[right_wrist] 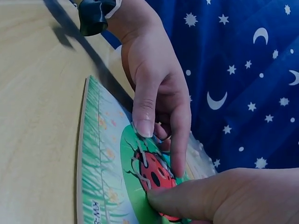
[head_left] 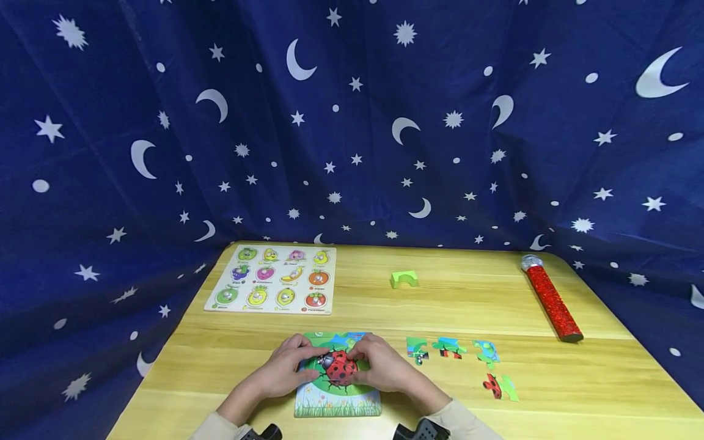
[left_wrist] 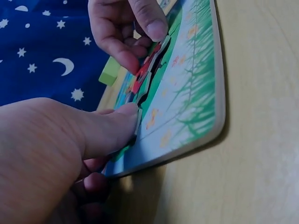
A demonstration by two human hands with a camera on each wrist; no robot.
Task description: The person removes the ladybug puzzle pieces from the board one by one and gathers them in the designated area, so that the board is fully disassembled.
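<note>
A square jigsaw board (head_left: pixel 338 410) with a grass and flower border lies in front of me. Ladybug jigsaw pieces (head_left: pixel 339 368) sit in its middle, on a green ground. My left hand (head_left: pixel 286 370) pinches them from the left, thumb at the near edge and index finger at the far side. From the right, my right hand (head_left: pixel 385 363) grips the red part between thumb and fingers. In the left wrist view, edges of the joined pieces (left_wrist: pixel 148 84) stand raised above the board surface. The other fingers of both hands are partly hidden.
Several loose jigsaw pieces (head_left: pixel 448 347) lie right of the board. Behind it are a fruit knob puzzle (head_left: pixel 269 280) and a green arch block (head_left: pixel 404 279). A red glittery microphone (head_left: pixel 552 299) lies at the far right. A starry blue curtain (head_left: pixel 352 153) hangs behind the table.
</note>
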